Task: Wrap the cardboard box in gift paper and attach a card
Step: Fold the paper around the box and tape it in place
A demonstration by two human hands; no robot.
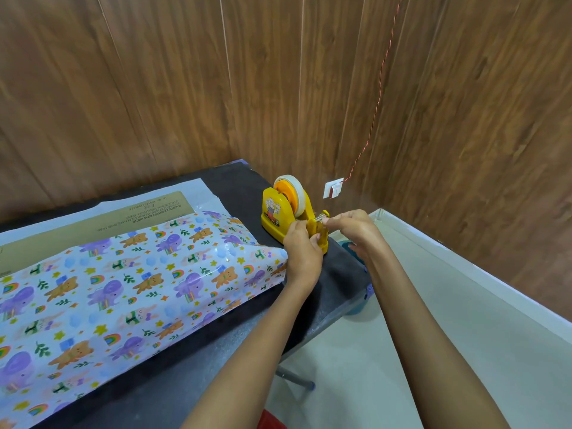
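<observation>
Fingers closed, my right hand (349, 226) pinches the tape end (322, 215) at the cutter. My left hand (301, 243) grips the front of the yellow tape dispenser (278, 212), steadying it. Pulled crooked, the strip could stick to itself, and the unheld gift paper (123, 274) could spring open. The cardboard box (93, 224) lies at nine o'clock, half covered, on the dark surface (235, 184).

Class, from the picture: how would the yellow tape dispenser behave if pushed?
The tape dispenser probably slides easily: it looks like light plastic, and the left hand grips its front while the right hand pinches tape. Its flat base likely won't roll.
</observation>
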